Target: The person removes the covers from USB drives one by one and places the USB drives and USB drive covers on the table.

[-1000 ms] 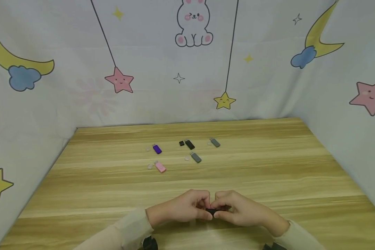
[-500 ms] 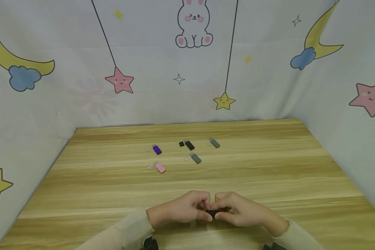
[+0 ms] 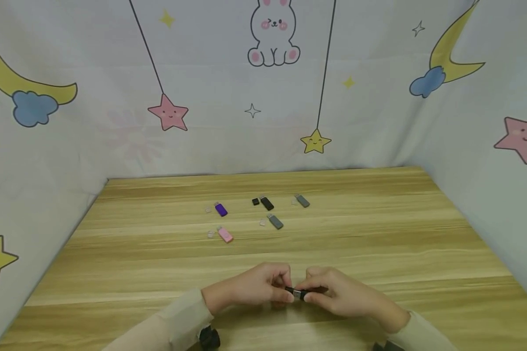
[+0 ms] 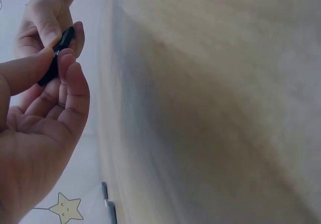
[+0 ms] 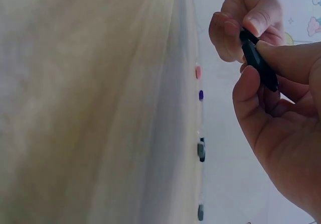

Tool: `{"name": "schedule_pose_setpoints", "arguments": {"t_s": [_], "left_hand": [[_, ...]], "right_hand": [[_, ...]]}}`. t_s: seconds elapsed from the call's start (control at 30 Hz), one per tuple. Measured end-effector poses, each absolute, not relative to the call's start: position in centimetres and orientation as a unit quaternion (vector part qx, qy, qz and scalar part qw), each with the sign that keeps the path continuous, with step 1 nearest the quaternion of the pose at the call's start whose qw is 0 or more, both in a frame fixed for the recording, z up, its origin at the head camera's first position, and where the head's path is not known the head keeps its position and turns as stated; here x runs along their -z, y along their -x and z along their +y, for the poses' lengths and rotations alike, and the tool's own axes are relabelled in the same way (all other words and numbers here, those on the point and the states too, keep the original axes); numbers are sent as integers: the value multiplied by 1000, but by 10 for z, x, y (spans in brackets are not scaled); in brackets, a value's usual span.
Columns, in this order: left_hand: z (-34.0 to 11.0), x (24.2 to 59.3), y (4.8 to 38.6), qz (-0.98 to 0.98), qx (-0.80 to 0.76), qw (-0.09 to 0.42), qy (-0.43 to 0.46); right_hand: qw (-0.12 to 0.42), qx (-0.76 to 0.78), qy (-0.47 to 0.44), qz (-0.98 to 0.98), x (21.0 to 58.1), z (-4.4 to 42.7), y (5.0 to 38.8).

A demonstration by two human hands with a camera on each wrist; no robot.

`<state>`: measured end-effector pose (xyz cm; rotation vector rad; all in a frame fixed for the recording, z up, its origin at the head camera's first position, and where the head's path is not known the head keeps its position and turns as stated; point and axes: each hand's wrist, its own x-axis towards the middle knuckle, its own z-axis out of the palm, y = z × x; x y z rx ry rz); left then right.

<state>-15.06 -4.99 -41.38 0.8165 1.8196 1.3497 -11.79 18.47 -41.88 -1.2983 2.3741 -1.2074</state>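
Note:
Near the front of the table, my left hand pinches a small black cap between thumb and fingers. Facing it, my right hand pinches the body of a black USB stick. The stick's silver metal plug shows between the two hands, pointing at the cap. Whether the plug's tip is still inside the cap cannot be told. Fingers hide much of both black pieces in the head view. In the left wrist view, the cap and the stick lie nearly in line.
Farther back lie a purple USB stick, a pink one, a black one and two grey ones, one in front and one behind. A small loose cap lies beside each. A printed cloth hangs behind the wooden table.
My hands have drawn slightly apart, the left one moving left and up a little. The silver plug, hidden before, now shows between the cap and the stick's body.

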Motion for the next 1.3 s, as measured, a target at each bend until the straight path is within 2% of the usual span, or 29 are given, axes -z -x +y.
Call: {"name": "schedule_pose_setpoints", "arguments": {"t_s": [0.2,0.43,0.7,0.93,1.3], "left_hand": [[-50,409,161,733,-506,320,-323],[-48,398,178,739,-517,278,-330],[-40,384,194,770,-507,216,-322],[-27,369,212,793,-497,188,-296],[-11,354,237,811,-501,168,-253]], "right_hand": [[72,398,409,818,412,192,127],[89,391,344,849,395,202,139],[52,412,326,849,385,213,157],[17,411,291,864,373,220,173],[28,408,225,884,361,225,202]]}}
